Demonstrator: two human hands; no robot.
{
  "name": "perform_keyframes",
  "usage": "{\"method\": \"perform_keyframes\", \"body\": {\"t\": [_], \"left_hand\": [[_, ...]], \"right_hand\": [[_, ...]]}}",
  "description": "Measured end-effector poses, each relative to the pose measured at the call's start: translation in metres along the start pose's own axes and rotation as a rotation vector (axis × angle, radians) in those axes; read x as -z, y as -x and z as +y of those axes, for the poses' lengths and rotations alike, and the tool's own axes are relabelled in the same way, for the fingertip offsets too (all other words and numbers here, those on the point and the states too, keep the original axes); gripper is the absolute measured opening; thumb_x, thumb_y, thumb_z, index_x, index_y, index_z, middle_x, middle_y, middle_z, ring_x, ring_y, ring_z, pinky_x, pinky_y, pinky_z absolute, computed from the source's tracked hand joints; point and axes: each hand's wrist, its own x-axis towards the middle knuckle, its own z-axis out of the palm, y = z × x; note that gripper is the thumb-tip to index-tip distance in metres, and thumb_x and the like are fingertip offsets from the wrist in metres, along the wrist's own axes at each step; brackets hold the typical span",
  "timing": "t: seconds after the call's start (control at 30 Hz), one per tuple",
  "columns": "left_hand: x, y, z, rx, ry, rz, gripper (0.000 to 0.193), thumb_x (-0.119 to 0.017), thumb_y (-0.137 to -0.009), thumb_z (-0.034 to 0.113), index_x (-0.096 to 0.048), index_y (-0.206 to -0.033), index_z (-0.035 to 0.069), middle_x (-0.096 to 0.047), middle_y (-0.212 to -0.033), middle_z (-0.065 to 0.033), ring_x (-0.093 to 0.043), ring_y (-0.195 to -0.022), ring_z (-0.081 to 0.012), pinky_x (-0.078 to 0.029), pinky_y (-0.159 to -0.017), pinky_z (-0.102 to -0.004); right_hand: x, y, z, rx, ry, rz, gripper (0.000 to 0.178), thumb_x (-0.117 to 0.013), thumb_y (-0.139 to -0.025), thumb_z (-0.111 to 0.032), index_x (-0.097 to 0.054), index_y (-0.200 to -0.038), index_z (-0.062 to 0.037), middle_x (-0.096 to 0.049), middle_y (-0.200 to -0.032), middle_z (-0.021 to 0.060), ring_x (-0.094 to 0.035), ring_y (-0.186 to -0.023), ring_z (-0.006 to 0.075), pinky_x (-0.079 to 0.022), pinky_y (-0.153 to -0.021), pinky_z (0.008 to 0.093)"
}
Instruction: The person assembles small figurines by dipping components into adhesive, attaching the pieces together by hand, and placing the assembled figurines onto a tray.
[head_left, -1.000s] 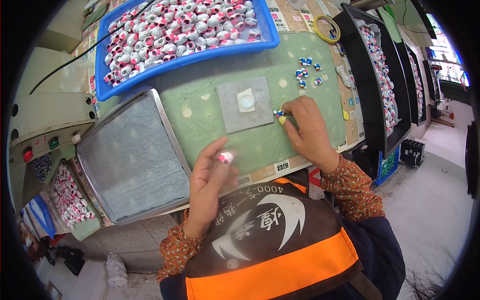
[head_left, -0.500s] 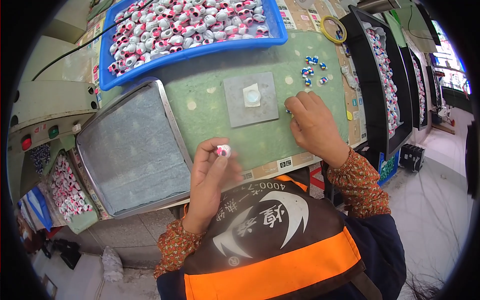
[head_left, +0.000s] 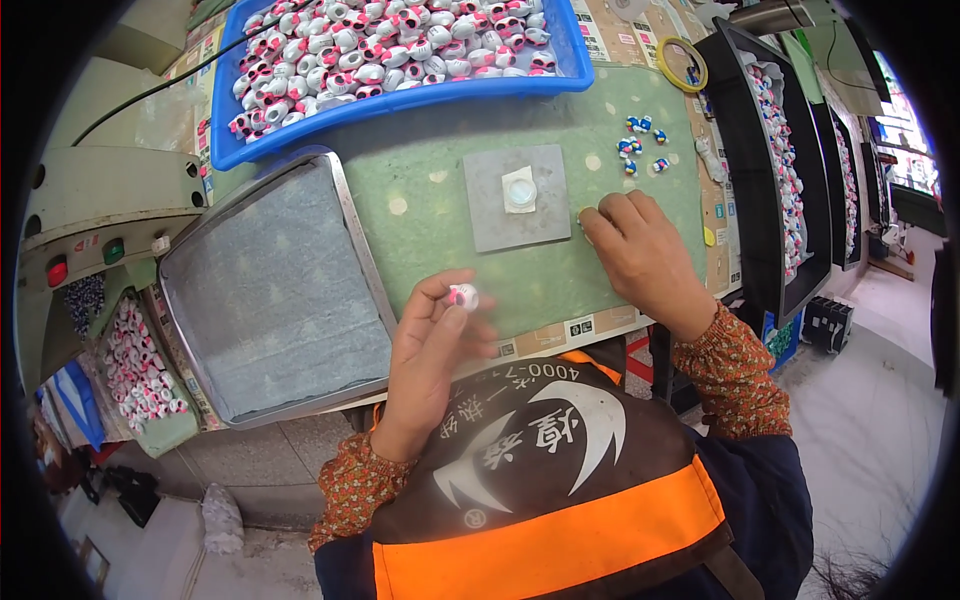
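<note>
My left hand (head_left: 428,345) is closed on a small white and pink plastic piece (head_left: 463,297), pinched between thumb and fingers above the near edge of the green mat (head_left: 400,235). My right hand (head_left: 645,255) is closed in a pinch just right of a grey square plate (head_left: 485,215). A speck of colour (head_left: 582,216) shows at its fingertips, too small to name. On the plate lies a pale square patch with a round whitish disc (head_left: 521,191). Several small blue, white and red pieces (head_left: 630,146) are scattered on the mat beyond my right hand.
A blue bin (head_left: 400,105) heaped with white and pink pieces stands at the back. A metal-rimmed tray (head_left: 375,275) lined with grey cloth lies at left, near a machine with red and green buttons (head_left: 113,250). Black crates (head_left: 745,170) and a yellow tape roll (head_left: 662,62) are at right.
The whole view has shifted slightly, moving the table things a little to the right. Both hands keep their pinches, with the white and pink piece still in my left hand.
</note>
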Motion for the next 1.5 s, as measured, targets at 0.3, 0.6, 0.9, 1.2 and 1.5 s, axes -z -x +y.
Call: {"method": "perform_keyframes", "body": {"t": [0.3,0.6,0.9,1.2,1.5], "left_hand": [[0.001,-0.001,-0.001,0.031,0.037,0.019,0.042,-0.054,-0.105,0.023,-0.048,-0.141,0.003,-0.063,-0.115,-0.0091,-0.064,-0.091,-0.0121,-0.059,-0.076,-0.0260],[0.006,-0.002,-0.007,0.041,0.162,0.000,0.037,-0.055,-0.105,0.024,-0.050,-0.135,0.004,-0.060,-0.105,-0.0050,-0.062,-0.088,-0.0122,-0.056,-0.076,-0.0255],[-0.001,-0.001,-0.002,0.010,0.095,-0.002,0.036,-0.053,-0.105,0.022,-0.048,-0.136,0.006,-0.061,-0.112,-0.0074,-0.062,-0.090,-0.0125,-0.056,-0.077,-0.0270],[0.002,-0.002,-0.007,-0.015,0.110,-0.044,0.037,-0.051,-0.107,0.025,-0.047,-0.139,0.007,-0.057,-0.101,-0.0031,-0.060,-0.087,-0.0100,-0.055,-0.073,-0.0254],[-0.006,-0.004,-0.002,-0.029,0.178,-0.005,0.032,-0.052,-0.106,0.026,-0.050,-0.135,0.011,-0.054,-0.101,0.0011,-0.057,-0.083,-0.0080,-0.051,-0.073,-0.0265]], "right_hand": [[-0.004,-0.004,-0.002,0.057,0.051,0.013,0.031,-0.061,-0.075,-0.002,-0.057,-0.106,-0.0044,-0.053,-0.091,0.0109,-0.055,-0.086,0.0277,-0.049,-0.078,0.0389],[0.000,-0.012,-0.001,-0.086,-0.031,-0.049,0.022,-0.061,-0.079,0.000,-0.053,-0.099,-0.0042,-0.050,-0.087,0.0130,-0.055,-0.083,0.0310,-0.048,-0.074,0.0437],[0.008,-0.017,-0.006,0.011,0.164,-0.159,0.023,-0.060,-0.076,0.001,-0.052,-0.098,-0.0027,-0.053,-0.086,0.0126,-0.056,-0.083,0.0313,-0.050,-0.075,0.0406],[0.019,-0.034,0.000,-0.407,-0.699,-0.111,0.020,-0.064,-0.088,0.000,-0.055,-0.107,0.0003,-0.060,-0.090,0.0083,-0.058,-0.080,0.0161,-0.048,-0.072,0.0308],[-0.003,-0.055,-0.014,-0.300,-0.650,-0.020,0.015,-0.064,-0.093,-0.003,-0.059,-0.107,0.0007,-0.057,-0.092,0.0073,-0.054,-0.078,0.0135,-0.046,-0.071,0.0283]]}}
